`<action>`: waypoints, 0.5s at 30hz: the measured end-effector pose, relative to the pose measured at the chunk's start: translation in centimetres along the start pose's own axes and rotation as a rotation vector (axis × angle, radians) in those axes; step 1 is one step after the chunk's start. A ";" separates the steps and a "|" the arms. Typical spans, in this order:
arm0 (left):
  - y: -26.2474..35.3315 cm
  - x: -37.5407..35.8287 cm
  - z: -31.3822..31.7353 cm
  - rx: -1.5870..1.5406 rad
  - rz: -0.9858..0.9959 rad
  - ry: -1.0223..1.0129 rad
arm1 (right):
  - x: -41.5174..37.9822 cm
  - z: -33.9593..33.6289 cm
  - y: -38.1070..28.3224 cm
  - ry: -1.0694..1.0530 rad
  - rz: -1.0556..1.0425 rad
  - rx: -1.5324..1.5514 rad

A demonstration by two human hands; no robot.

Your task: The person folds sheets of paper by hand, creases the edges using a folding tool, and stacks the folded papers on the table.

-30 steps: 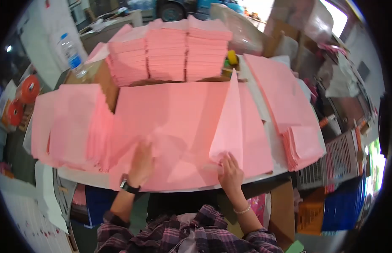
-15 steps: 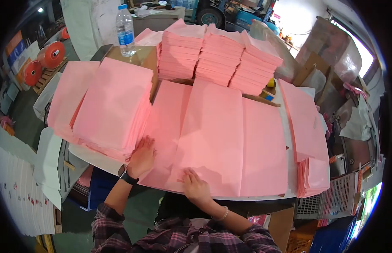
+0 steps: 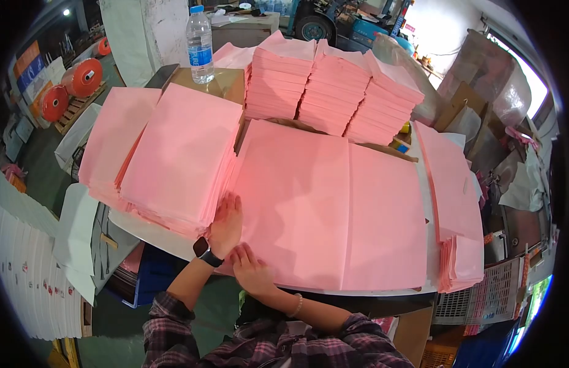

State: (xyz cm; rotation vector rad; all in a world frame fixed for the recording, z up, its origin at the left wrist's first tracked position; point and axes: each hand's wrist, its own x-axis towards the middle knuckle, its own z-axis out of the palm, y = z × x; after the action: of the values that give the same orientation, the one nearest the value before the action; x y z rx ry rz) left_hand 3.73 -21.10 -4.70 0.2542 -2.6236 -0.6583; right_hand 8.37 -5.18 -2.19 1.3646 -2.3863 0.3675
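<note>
My left hand, with a dark watch on the wrist, lies with its fingers stretched out on the left edge of a wide pink sheet. Close beside it, my right hand has its fingers bent at the lower left edge of that sheet, holding the edge; the fingertips are partly hidden. The sheet lies flat with a vertical crease or edge right of its middle. Left of my left hand rises a stack of folded pink sheets, and another pink stack is next to it.
Tall piles of pink sheets stand at the back. A water bottle is upright on a cardboard box. Pink sheets lie at the right, with a small folded bundle near the front. A grey plastic crate is below.
My right hand has moved left, next to my left hand. The middle pink layer now reaches further left, covering the strip seen before. The view has shifted slightly.
</note>
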 end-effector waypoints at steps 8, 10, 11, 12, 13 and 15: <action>-1.1 0.1 1.8 -0.475 0.000 0.116 | 0.6 0.1 -0.3 0.030 -0.052 -0.033; -1.0 0.2 0.9 -0.170 0.040 0.023 | 0.7 0.2 -0.4 0.034 -0.048 -0.027; -1.0 0.2 0.4 0.135 0.080 -0.068 | 0.7 0.2 -0.5 0.037 -0.045 -0.021; -0.9 0.2 0.1 0.440 0.119 -0.159 | 0.8 0.3 -0.6 0.041 -0.041 -0.015; -1.2 0.2 0.2 0.441 0.122 -0.160 | 0.8 0.3 -0.6 0.042 -0.038 -0.015; -1.9 0.1 0.7 0.070 0.068 -0.118 | 0.8 0.4 -0.7 0.054 -0.049 -0.019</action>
State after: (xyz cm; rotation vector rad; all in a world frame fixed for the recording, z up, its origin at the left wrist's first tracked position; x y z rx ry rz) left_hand 3.45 -22.51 -6.18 0.1508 -2.7578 -0.5759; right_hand 8.52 -6.29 -2.17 1.3848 -2.3021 0.3632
